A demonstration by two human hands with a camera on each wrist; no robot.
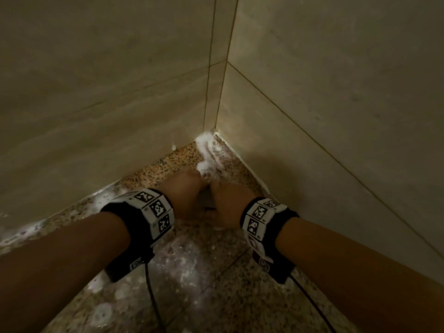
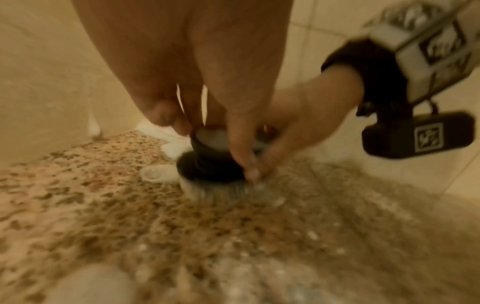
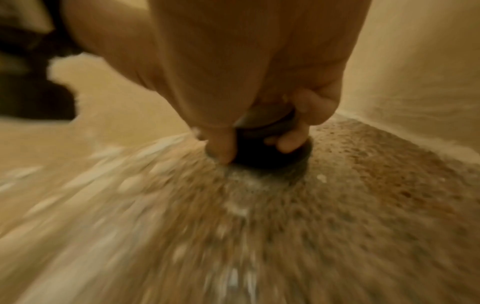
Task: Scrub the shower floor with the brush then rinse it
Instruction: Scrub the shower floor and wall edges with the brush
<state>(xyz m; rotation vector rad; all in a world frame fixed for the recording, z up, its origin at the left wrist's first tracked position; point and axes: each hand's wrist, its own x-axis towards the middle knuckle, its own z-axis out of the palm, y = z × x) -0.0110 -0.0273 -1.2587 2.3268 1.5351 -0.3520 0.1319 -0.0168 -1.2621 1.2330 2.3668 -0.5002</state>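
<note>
While the head view shows both hands knuckle to knuckle near the corner, left hand and right hand, the brush between them is almost fully hidden there. Left wrist view exposes it: round dark body, pale bristles down on the speckled shower floor, both hands' fingers curled tight round the knob. Right wrist view, heavily blurred, confirms the right fingers wrapped over the dark top. Only the head view shows the white foam trailing into the corner of the tiled walls, plus both wrist bands.
</note>
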